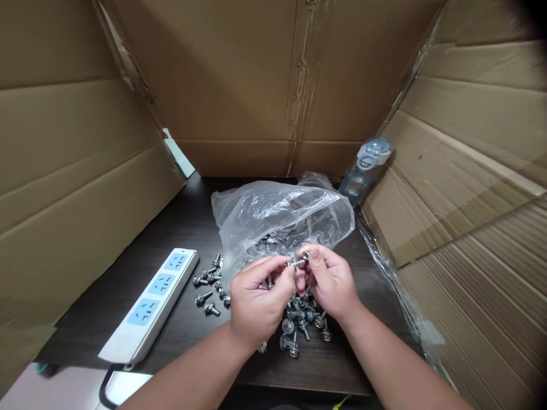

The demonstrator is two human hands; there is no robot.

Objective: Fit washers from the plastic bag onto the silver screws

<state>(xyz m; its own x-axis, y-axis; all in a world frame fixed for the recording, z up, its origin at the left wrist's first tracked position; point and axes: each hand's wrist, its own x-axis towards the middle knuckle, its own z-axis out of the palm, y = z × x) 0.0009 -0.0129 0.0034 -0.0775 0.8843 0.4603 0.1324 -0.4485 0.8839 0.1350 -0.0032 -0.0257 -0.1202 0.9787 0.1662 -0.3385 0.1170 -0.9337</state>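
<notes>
My left hand (260, 293) pinches a silver bolt (296, 263) between thumb and fingers, with the shank pointing right. My right hand (333, 279) is closed on a small nut (305, 255) at the bolt's free end. Whether the nut sits on the thread or just beside it, I cannot tell. Beneath my hands lies a pile of loose flanged bolts (304, 316), partly hidden by them. More bolts (204, 297) are scattered left of my left hand. Behind, a clear plastic bag (260, 199) lies with its mouth toward me and metal hardware (272, 236) inside.
A white power strip (160, 302) with blue sockets lies on the dark table (179, 228) at left. A clear water bottle (363, 168) stands at the back right. Cardboard walls (239, 85) enclose the back and both sides.
</notes>
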